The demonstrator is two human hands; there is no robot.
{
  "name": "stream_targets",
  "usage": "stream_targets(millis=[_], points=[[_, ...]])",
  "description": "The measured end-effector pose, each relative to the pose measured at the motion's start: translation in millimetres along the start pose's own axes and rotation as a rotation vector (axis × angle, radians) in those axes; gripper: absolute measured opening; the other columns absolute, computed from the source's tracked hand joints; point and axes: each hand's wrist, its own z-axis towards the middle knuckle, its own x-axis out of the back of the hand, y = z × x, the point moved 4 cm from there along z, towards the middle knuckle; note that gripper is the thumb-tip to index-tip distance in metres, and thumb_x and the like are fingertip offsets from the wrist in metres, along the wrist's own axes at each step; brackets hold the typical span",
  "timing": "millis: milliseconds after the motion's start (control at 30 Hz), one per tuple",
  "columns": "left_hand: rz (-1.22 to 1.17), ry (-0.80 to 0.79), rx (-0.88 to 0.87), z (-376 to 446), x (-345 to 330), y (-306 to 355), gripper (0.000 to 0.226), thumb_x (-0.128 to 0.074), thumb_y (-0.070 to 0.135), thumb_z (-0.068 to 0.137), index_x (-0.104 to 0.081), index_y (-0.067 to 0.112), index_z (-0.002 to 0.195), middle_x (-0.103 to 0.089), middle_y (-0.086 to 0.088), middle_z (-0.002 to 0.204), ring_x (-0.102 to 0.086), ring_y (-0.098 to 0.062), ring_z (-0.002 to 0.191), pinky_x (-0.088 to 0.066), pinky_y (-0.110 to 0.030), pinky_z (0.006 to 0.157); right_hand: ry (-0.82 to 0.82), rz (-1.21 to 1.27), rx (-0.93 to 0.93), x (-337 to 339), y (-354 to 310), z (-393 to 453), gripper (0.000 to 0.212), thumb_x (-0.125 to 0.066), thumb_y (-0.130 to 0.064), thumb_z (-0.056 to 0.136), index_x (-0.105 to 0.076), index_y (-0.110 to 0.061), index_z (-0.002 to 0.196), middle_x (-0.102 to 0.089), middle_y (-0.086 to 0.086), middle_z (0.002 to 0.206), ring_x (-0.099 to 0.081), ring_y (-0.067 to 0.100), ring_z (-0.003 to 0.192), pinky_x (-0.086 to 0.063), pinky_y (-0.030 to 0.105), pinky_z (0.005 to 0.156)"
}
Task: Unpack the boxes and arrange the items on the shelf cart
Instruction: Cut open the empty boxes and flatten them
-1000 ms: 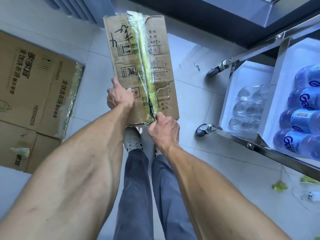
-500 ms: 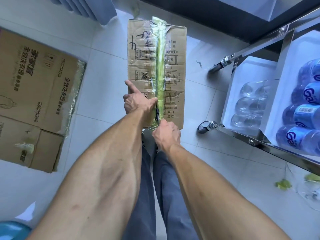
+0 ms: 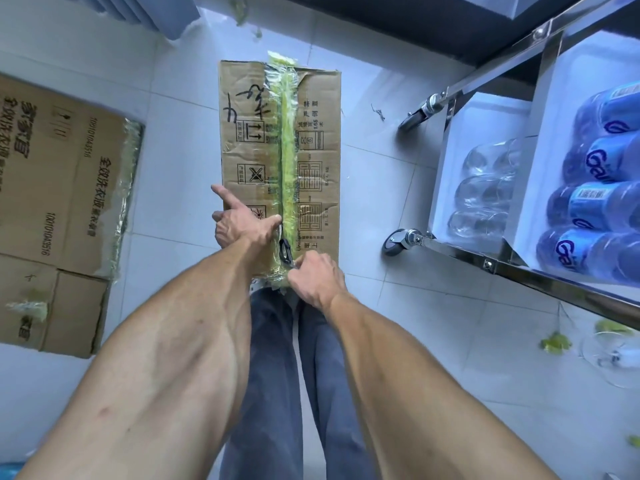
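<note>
Left hand (image 3: 242, 221) unmoved on box (image 3: 315, 109); right hand (image 3: 317, 277) same.

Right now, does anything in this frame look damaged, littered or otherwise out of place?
Yes. Torn yellow-green tape scraps litter the white tiled floor beside the steel shelf cart. The brown cardboard box being cut open has a ragged, torn far flap edge. A clear glass stands on the floor.

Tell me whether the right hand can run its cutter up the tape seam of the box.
Probably yes: the right hand holds the cutter at the tape seam, and the left hand presses beside it, not across.
</note>
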Motion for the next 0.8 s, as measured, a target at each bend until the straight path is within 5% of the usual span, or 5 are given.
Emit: stream_targets(millis=[167, 333, 533, 667, 800], points=[[-0.009, -0.001, -0.033, -1, 4, 11, 0.127, -0.076, 0.061, 0.074, 0.010, 0.014, 0.156, -0.050, -0.026, 0.129, -0.057, -0.038, 0.110, -0.041, -0.040, 0.086, 0.267, -0.227, 0.151, -2, -4, -26, 0.004, -0.047, -0.013, 0.079, -0.043, -0.015, 0.081, -0.065, 0.015, 0.077, -0.062, 0.037, 0.074, -0.035, 0.036, 0.064], [-0.059, -0.011, 0.000, -5, 4, 10, 0.107, -0.072, 0.054, 0.082, -0.007, 0.008, 0.154, -0.044, -0.025, 0.137, -0.051, -0.041, 0.120, -0.040, -0.047, 0.097, 0.470, 0.091, -0.199, -16, 23, -48, 0.019, -0.037, -0.013, 0.092, -0.048, -0.010, 0.107, -0.066, 0.019, 0.088, -0.062, 0.039, 0.085, -0.044, 0.041, 0.072], [-0.107, 0.265, -0.180, -24, 23, 24, 0.027, -0.055, 0.014, 0.088, -0.051, 0.012, 0.114, -0.052, -0.008, 0.105, -0.051, -0.026, 0.095, -0.037, -0.034, 0.076, 0.485, 0.432, -0.281, 1, 6, -12, 0.011, -0.044, -0.017, 0.100, -0.049, -0.016, 0.110, -0.062, 0.011, 0.089, -0.058, 0.028, 0.080, -0.037, 0.030, 0.063], [-0.293, 0.011, -0.159, -30, 12, 20, 0.013, -0.055, 0.014, 0.082, -0.063, 0.022, 0.076, -0.050, 0.007, 0.065, -0.044, -0.013, 0.059, -0.032, -0.024, 0.056, 0.536, 0.769, -0.302, 23, -14, 11, 0.021, -0.052, -0.008, 0.094, -0.058, -0.013, 0.113, -0.063, 0.001, 0.093, -0.049, 0.003, 0.065, -0.032, 0.009, 0.044], [-0.522, -0.208, 0.011, -35, -5, 3, 0.015, -0.056, 0.016, 0.079, -0.065, 0.013, 0.067, -0.058, -0.002, 0.062, -0.051, -0.018, 0.056, -0.046, -0.025, 0.055, 0.639, 1.243, -0.569, 37, -22, 19, 0.010, -0.059, -0.007, 0.078, -0.067, -0.011, 0.083, -0.071, 0.003, 0.080, -0.061, 0.022, 0.068, -0.044, 0.018, 0.052]])
